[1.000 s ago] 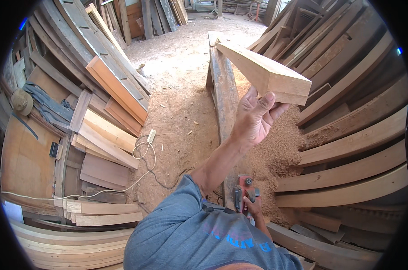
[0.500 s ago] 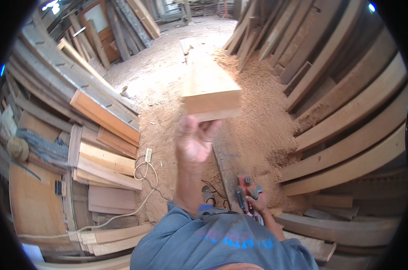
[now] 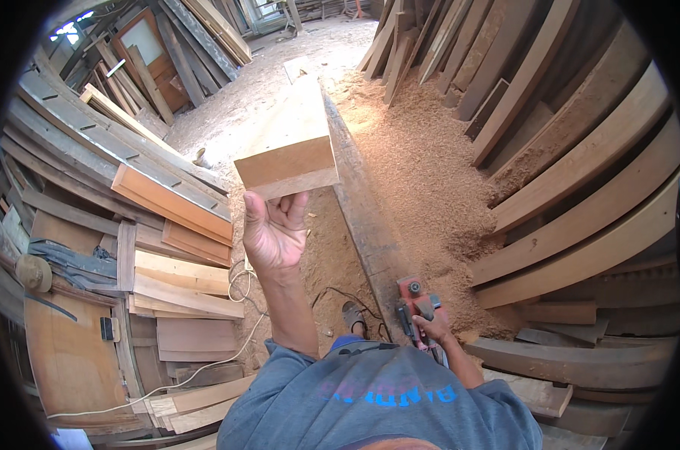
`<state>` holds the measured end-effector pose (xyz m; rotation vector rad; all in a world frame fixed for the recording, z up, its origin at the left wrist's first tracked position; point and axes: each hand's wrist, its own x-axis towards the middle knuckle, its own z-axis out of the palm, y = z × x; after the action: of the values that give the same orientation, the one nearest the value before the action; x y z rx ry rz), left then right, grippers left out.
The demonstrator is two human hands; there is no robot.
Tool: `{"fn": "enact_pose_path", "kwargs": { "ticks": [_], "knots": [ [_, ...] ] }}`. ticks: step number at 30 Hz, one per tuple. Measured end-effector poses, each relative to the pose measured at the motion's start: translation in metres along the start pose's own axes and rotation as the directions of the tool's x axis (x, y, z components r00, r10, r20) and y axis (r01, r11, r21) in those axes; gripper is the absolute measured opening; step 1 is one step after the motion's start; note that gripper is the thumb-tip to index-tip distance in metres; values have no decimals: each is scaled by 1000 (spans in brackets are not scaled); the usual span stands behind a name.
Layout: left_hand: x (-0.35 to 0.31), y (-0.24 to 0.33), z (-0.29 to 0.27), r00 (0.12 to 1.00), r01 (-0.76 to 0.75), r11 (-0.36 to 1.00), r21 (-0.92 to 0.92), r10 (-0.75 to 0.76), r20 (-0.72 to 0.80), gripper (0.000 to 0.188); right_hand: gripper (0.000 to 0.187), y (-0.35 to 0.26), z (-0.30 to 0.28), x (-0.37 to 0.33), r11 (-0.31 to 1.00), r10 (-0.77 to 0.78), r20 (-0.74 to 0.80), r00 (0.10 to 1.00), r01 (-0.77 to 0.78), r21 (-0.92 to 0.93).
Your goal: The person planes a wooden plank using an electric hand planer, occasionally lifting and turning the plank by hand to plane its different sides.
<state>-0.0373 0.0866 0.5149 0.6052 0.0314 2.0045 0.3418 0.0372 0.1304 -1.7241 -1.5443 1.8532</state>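
My left hand (image 3: pixel 274 238) is raised, palm up, under the near end of a thick, pale wooden beam (image 3: pixel 287 165). Its fingers curl beneath the end, and the thumb lies against the lower edge. The beam stretches away from me, its far part washed out by bright light. Low on the right, my right hand (image 3: pixel 433 327) is wrapped around the handle of a red and black electric hand planer (image 3: pixel 412 289). The planer rests on the near end of a long, dark, worn plank (image 3: pixel 364 225), to the right of the beam.
Wood shavings (image 3: pixel 422 180) cover the ground right of the plank. Boards (image 3: pixel 580 180) lean along the right side, and stacked timber (image 3: pixel 178 202) lines the left. A pale cable (image 3: pixel 197 367) loops on the left; a dark cord (image 3: pixel 347 292) lies near my foot (image 3: pixel 352 315).
The beam's near end and my left hand have moved left, uncovering more of the dark plank. My right hand stays on the planer in nearly the same place. The view has shifted slightly.
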Motion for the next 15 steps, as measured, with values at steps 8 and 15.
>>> {"fn": "enact_pose_path", "kwargs": {
  "ticks": [8,15],
  "knots": [
    [-8,5,-15,997,52,994,-100,-45,64,64,41,-3,-2,-4,1000,17,-15,1000,-17,-22],
    [-54,-8,-55,913,401,916,-4,-400,78,64,19,-9,5,-12,978,-26,-61,998,38,207]
  ]
}}
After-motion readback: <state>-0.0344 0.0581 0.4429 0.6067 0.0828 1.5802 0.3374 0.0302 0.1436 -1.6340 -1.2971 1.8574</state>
